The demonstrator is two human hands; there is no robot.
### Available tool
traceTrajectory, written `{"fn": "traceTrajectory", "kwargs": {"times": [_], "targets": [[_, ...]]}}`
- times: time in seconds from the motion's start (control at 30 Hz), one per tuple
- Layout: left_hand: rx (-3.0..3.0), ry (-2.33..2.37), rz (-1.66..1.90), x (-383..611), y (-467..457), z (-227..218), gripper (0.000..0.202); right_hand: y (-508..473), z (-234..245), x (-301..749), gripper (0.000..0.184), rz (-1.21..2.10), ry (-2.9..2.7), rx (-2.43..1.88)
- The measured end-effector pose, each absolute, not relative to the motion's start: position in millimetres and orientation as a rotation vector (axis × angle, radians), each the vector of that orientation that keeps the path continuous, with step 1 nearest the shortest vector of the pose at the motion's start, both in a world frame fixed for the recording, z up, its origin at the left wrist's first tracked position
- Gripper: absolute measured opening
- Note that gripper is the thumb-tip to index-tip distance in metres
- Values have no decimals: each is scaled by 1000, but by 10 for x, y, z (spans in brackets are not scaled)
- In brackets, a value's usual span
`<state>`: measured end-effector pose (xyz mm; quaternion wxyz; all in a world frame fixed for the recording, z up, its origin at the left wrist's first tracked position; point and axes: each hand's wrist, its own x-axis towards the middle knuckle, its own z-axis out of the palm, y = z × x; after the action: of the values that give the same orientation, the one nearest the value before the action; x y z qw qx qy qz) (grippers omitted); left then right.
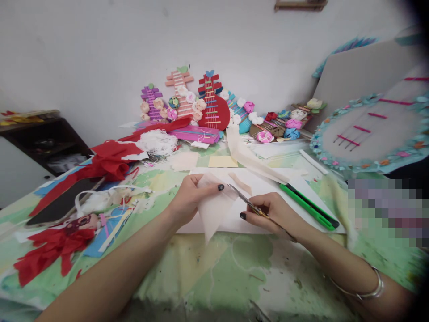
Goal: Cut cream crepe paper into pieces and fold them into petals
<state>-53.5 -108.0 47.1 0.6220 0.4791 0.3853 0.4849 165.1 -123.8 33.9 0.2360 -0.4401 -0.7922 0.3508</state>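
My left hand (187, 197) pinches a thin, pale pink sheet (212, 212), paper or cloth, by its upper edge, thumb on top. Its lower corner hangs to a point over white paper (187, 227). In my right hand (276, 212) is a slim, pointed metal tool (239, 194), probably scissors; my fingers cover its middle. The tip lies close to the sheet's right edge, and I cannot tell whether they touch. A small beige strip (239, 182) rests on the white paper just beyond the tip. To the right of it lies a green utility knife (308, 205).
A cream strip (251, 163) runs back from the knife. Red cloth (110, 158), a dark phone-like slab (65, 201) and scraps crowd the left. Decorated toy instruments (214, 112) lean along the wall. At right stands a flower-edged round panel (378, 129).
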Motion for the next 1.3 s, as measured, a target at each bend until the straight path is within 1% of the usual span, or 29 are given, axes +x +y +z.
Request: {"fn": "traceTrajectory", "kwargs": {"times": [1.07,1.17,1.3], "targets": [[1102,877,1085,-540,-1071,500,22,-1193,311,1687,46,923,-2205,-1184],[1098,888,1087,-538,-1070,496,24,-1212,331,1676,46,927,-2174,-1199],[1096,884,1082,-542,-1072,491,25,-1240,364,1668,41,949,-2112,-1206]]}}
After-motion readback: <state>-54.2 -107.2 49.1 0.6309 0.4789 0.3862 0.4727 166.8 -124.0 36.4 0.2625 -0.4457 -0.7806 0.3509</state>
